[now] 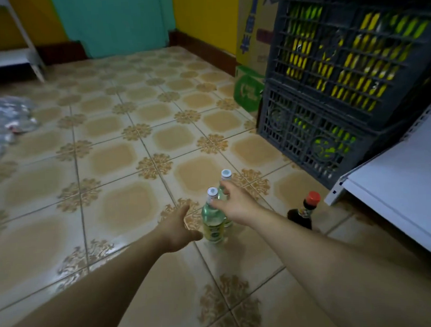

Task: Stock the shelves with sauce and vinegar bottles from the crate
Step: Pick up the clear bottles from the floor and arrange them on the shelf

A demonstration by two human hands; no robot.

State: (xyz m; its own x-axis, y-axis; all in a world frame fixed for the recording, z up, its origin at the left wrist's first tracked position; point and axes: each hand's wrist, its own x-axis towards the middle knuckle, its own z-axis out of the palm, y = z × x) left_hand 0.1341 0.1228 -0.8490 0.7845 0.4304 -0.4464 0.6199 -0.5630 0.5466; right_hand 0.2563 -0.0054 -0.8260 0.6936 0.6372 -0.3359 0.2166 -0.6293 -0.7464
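Two clear vinegar bottles stand upright on the tiled floor. The near one [213,220] has a white cap and a yellow label. The far one [225,179] stands just behind it. My right hand [232,203] reaches over their necks, fingers spread and touching them. My left hand [179,226] is open just left of the near bottle, apart from it. To the right stands a dark sauce bottle [302,214] with an orange-red cap, by the corner of the white shelf [396,192]. Two stacked grey crates [330,104] hold yellow-labelled bottles.
A cardboard box [253,28] and a green carton [247,90] sit left of the crates against the yellow wall. Crumpled clear plastic [5,123] lies on the floor at the left. Another white shelf unit [12,48] stands at the far left.
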